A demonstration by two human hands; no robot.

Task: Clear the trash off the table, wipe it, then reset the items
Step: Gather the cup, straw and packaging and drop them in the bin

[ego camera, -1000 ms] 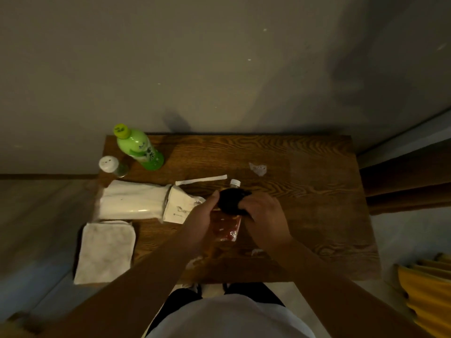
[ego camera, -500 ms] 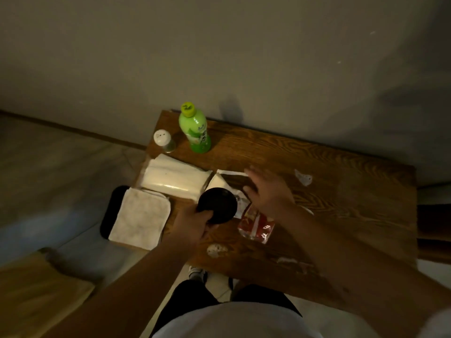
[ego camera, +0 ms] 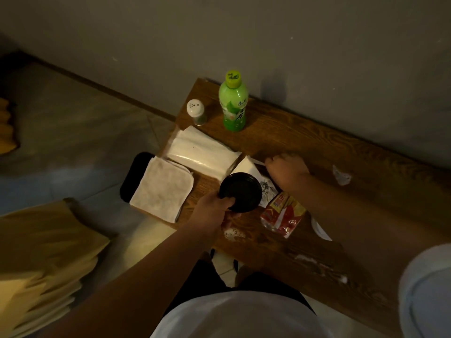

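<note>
My left hand (ego camera: 212, 209) holds a round black container (ego camera: 240, 192) above the wooden table (ego camera: 305, 142). My right hand (ego camera: 286, 168) rests on the table with its fingertips pinched on a thin white paper strip (ego camera: 258, 162). Beneath the black container lies a white printed wrapper (ego camera: 246, 168). A crumpled red snack packet (ego camera: 283, 214) lies just right of the container. A small scrap of white paper (ego camera: 341, 175) sits further right. White crumbs or smears (ego camera: 233, 232) mark the table's near edge.
A green drink bottle (ego camera: 233, 103) and a white-capped shaker (ego camera: 196, 112) stand at the table's far left corner. A white tissue pack (ego camera: 202, 152) and a folded white cloth (ego camera: 162, 189) on a black tray (ego camera: 136, 172) lie at the left edge. Yellow cushions (ego camera: 44, 259) are on the floor.
The view swung left. My left hand lifted the black container off the table. My right hand left the container, reached past the wrapper and closed its fingertips on the paper strip.
</note>
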